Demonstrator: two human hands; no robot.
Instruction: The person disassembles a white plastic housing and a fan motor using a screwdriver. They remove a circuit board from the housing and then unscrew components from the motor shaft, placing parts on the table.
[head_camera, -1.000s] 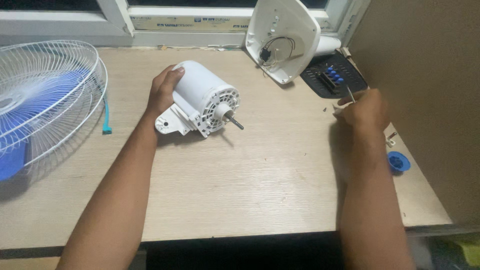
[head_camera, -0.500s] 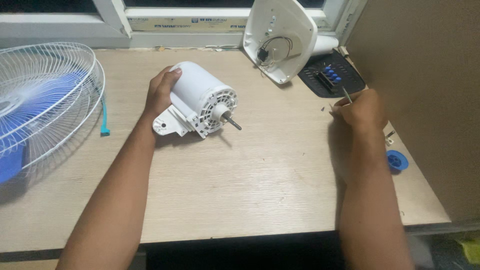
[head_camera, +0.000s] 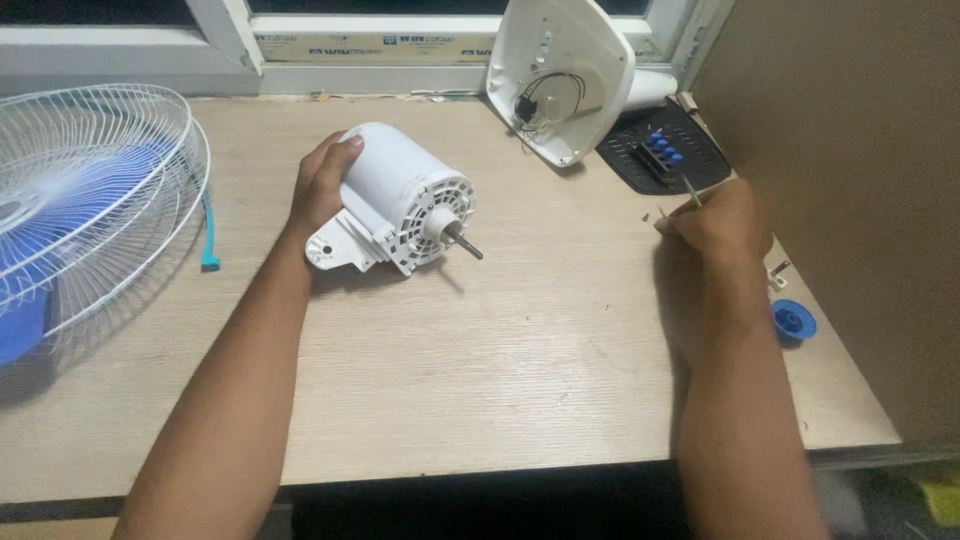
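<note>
My left hand (head_camera: 322, 185) grips the back of a white fan motor housing (head_camera: 405, 197) that lies on its side on the wooden table (head_camera: 520, 340), its metal shaft (head_camera: 465, 241) pointing right toward me. My right hand (head_camera: 722, 222) rests on the table at the right, fingers closed around a thin tool whose tip (head_camera: 691, 191) sticks up above the knuckles. Small screws (head_camera: 648, 215) lie just left of that hand.
A white fan base cover with wires (head_camera: 560, 75) leans at the back beside a black switch panel with blue buttons (head_camera: 662, 155). A white wire grille with blue blades (head_camera: 80, 210) lies at far left. A blue cap (head_camera: 793, 321) sits by the brown wall (head_camera: 850, 200).
None of the objects has visibly moved. Both hands keep their hold; only the camera view has shifted slightly.
</note>
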